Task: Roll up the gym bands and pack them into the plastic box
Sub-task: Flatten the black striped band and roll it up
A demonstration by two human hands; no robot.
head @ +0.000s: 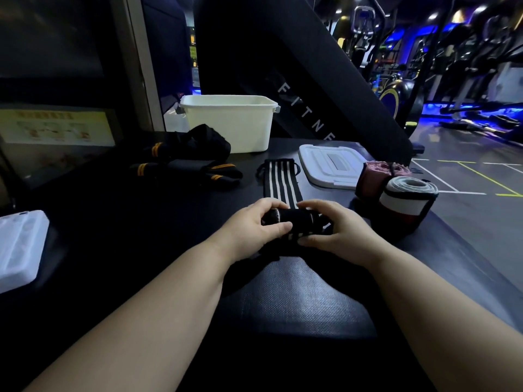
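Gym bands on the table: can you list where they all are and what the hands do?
Being rolled: black band with white stripes, far end flat on the table
Hands: left hand and right hand grip the roll's two ends
Already rolled: pink band and white-and-red band, at right
Box: white plastic box, open, at the back
Unrolled: black bands with orange stripes, heaped in front of the plastic box
Lid: white lid, flat, right of the plastic box

Two bare forearms (169,290), bare wrists (226,247)
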